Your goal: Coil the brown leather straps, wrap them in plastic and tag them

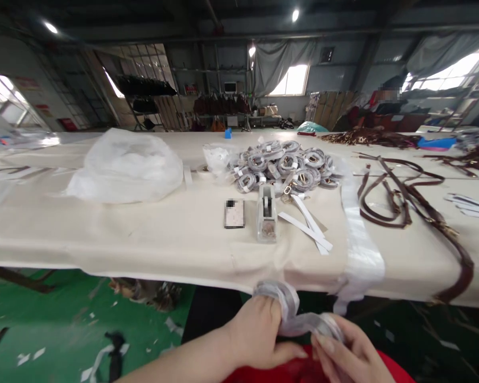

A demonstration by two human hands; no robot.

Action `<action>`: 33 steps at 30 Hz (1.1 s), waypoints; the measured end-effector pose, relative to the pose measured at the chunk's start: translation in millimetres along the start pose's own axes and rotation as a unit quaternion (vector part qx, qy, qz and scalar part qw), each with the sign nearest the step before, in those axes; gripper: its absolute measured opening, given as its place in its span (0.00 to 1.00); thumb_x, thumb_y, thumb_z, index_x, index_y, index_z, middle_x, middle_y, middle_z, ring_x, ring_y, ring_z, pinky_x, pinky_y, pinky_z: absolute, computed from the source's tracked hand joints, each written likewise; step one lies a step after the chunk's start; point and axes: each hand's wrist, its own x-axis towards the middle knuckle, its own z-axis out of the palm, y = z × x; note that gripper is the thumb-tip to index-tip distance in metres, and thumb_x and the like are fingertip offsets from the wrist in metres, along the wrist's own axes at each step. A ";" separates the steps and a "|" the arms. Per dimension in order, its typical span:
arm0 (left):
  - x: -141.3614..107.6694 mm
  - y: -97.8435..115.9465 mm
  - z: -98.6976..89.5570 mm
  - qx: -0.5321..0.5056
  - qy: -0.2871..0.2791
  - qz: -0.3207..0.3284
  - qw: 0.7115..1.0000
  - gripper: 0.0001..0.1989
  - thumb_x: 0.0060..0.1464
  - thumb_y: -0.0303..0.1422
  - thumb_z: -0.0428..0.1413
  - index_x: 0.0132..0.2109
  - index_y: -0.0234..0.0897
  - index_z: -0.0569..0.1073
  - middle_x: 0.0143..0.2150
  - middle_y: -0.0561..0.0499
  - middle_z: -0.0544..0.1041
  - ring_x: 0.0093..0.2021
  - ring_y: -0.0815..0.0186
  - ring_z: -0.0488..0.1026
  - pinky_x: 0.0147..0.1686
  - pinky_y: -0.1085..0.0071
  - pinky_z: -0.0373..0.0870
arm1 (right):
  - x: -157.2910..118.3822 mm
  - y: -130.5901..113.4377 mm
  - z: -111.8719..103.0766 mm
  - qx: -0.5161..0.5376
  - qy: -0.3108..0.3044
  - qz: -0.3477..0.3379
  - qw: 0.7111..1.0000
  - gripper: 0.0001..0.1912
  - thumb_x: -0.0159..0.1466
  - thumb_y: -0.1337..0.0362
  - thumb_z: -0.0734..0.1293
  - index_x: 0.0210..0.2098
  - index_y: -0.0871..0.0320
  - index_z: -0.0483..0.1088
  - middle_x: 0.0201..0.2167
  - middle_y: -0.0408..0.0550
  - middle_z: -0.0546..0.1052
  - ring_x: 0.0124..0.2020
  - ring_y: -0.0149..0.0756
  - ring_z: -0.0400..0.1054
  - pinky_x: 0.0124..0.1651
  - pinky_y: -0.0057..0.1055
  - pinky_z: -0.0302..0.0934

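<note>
Working below the table edge (207, 266) right now, down over the lap. Gripping a film-wrapped strap (291, 314) with both hands: closing the left hand (259, 332) around the looped end, fingers curling through the coil, and pinching the loose tail with the right hand (351, 354), thumb and fingertips pressing on it. Holding the whole thing clear of the tabletop, just above something red (295, 371) in the lap.

Looking like mid-coil, honestly: winding the strap into a small bundle, not yet closing it off. Guessing that from the pile of wrapped coils (287, 167) sitting further back on the table, all rolled tight and banded with white.

Thinking the next move is calling for keeping the loop tight in the left while freeing the right to reach up. Sitting right in front for that: the tape dispenser (266, 213) and some white strips (309, 226) just beside it, fanning out to the right. Risking the coil springing open if the pinch is loosening.

Also lying around: a phone (234, 213) left of the dispenser, a big crumpled plastic bag (123, 165) further left, and brown straps (415, 207) sprawling well off to the right.
</note>
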 end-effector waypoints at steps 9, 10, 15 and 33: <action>-0.4 -0.8 -15.8 -0.593 -0.341 -0.168 0.710 0.32 0.56 0.61 0.47 0.33 0.34 0.73 0.16 0.55 0.67 0.15 0.68 0.64 0.19 0.72 0.63 | 11.9 -11.0 -18.2 -0.334 -0.049 -0.088 0.937 0.18 0.69 0.51 0.62 0.45 0.55 0.77 0.43 0.53 0.80 0.43 0.42 0.74 0.50 0.37 0.67; -2.3 -2.8 -9.5 -0.645 -0.339 -0.184 0.659 0.34 0.53 0.62 0.48 0.32 0.33 0.74 0.14 0.55 0.67 0.13 0.68 0.63 0.17 0.72 0.62 | 8.4 -4.0 -10.0 -0.303 -0.071 -0.069 0.948 0.21 0.70 0.49 0.59 0.48 0.56 0.77 0.45 0.54 0.80 0.45 0.43 0.74 0.51 0.38 0.67; -5.7 -16.7 26.1 -0.787 -0.273 -0.232 0.502 0.39 0.50 0.65 0.40 0.26 0.32 0.75 0.11 0.47 0.69 0.11 0.62 0.65 0.14 0.71 0.58 | -6.1 49.2 39.7 -0.169 0.010 -0.027 0.985 0.35 0.69 0.41 0.55 0.66 0.56 0.62 0.68 0.53 0.64 0.67 0.44 0.58 0.69 0.39 0.54; 5.7 -11.1 25.5 -0.505 -0.102 -0.212 0.830 0.36 0.51 0.60 0.56 0.54 0.34 0.75 0.41 0.44 0.79 0.42 0.58 0.75 0.45 0.65 0.69 | 2.8 -6.4 1.4 -0.327 -0.174 0.079 0.925 0.17 0.67 0.52 0.64 0.44 0.58 0.75 0.40 0.51 0.81 0.41 0.44 0.75 0.46 0.33 0.66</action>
